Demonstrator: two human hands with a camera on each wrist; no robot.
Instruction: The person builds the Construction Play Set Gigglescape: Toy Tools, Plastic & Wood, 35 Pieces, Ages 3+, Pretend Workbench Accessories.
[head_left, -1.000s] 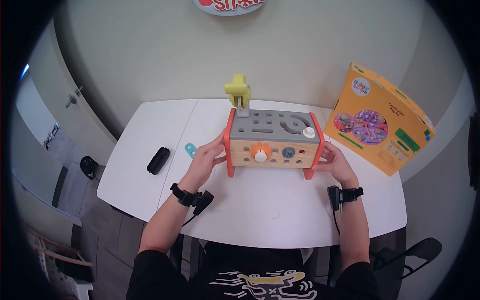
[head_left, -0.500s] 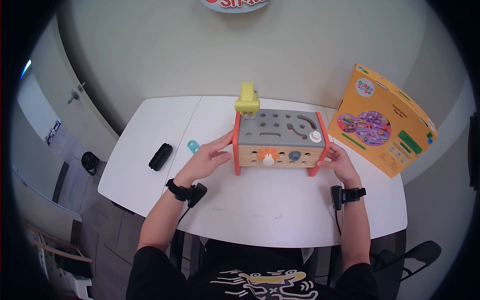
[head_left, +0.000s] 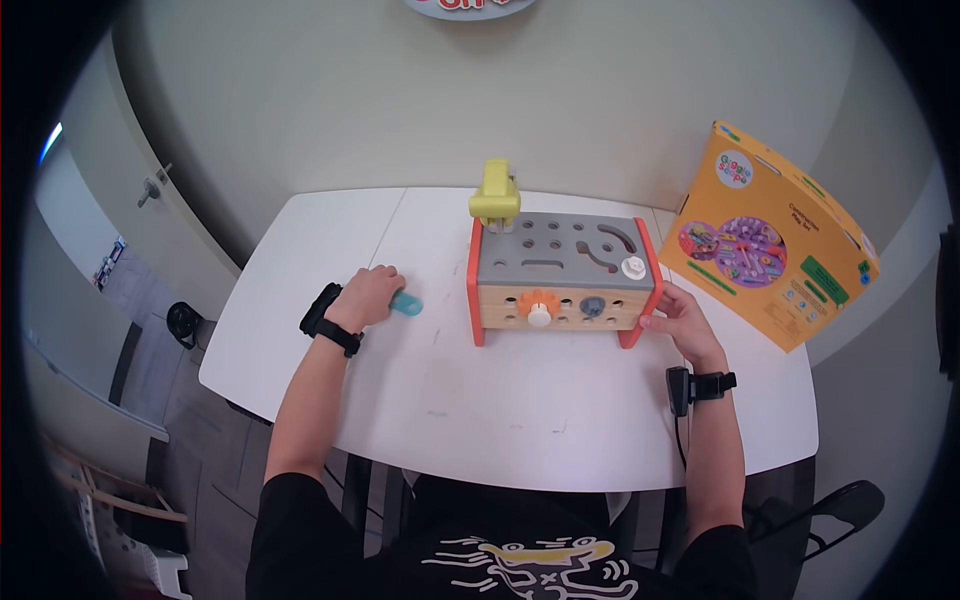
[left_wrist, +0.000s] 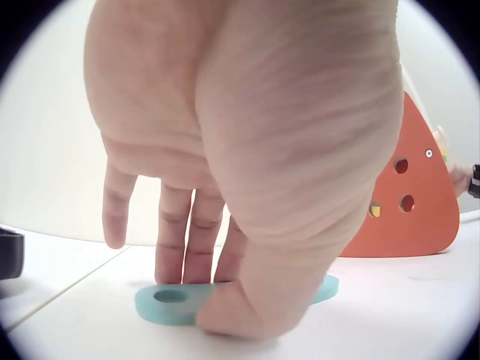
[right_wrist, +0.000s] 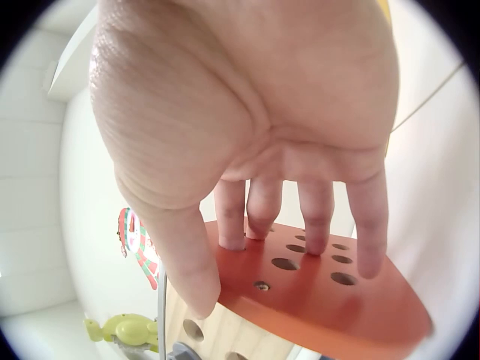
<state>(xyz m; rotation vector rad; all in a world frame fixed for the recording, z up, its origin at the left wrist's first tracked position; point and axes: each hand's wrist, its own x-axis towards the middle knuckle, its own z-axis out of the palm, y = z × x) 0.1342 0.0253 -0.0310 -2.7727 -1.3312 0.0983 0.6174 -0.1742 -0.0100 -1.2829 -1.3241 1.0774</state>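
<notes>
My left hand [head_left: 366, 297] pinches a teal strip with round holes [left_wrist: 189, 298] that lies on the white table. In the left wrist view the thumb is on the near side and the fingers reach down along the far side. Right of it stands a toy workbench [head_left: 580, 275] with a grey slotted top and red end panels. My right hand [head_left: 687, 327] rests its nearly straight fingers on the right red panel [right_wrist: 315, 289], the thumb along its front edge. An orange gear with a white knob [head_left: 540, 315], a grey-blue screw head [head_left: 593, 307] and a white bolt [head_left: 633, 267] are fitted to the workbench.
A yellow-green toy piece [head_left: 495, 195] stands up at the workbench's back left corner. Behind on the right leans a yellow Construction Play Set box [head_left: 775, 235]. The end of a black object [left_wrist: 11, 253] lies left of the left hand.
My left hand has left the workbench's left side, moved left and taken hold of the teal strip. The workbench turned slightly earlier; my right hand stays at its right panel.
</notes>
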